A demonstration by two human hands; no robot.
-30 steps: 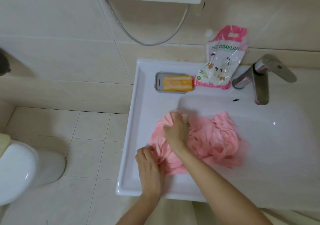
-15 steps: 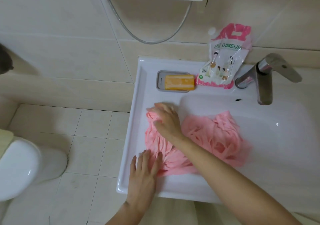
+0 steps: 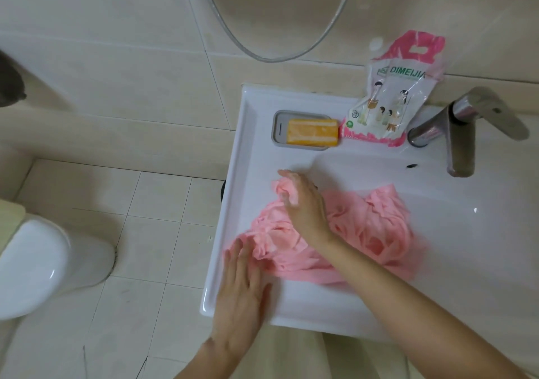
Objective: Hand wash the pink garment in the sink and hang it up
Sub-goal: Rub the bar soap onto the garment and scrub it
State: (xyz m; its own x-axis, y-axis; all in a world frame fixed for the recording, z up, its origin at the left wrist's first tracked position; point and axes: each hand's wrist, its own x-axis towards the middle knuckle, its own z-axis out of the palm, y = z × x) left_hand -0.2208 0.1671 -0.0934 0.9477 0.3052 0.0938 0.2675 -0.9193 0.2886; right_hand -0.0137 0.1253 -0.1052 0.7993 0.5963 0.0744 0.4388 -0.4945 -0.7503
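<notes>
An orange soap bar [image 3: 312, 132] is lying in a grey dish [image 3: 279, 129], just beside a pink-and-white pouch [image 3: 388, 101] (DIMEIJIA printed across it) that is leaning against the tiled wall [image 3: 116, 72]. A metal tap [image 3: 460, 133] is standing to its right. A hose [image 3: 277, 58] is looping above, and a white toilet [image 3: 43, 262] is sitting on the tiled floor [image 3: 151, 232].

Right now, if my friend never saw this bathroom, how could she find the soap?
Find the white sink and look along its back ledge, left of the metal tap. A grey dish lies flat there, beside a standing pink-and-clear pouch. The soap is the orange bar in that dish, the only orange thing around.
</notes>
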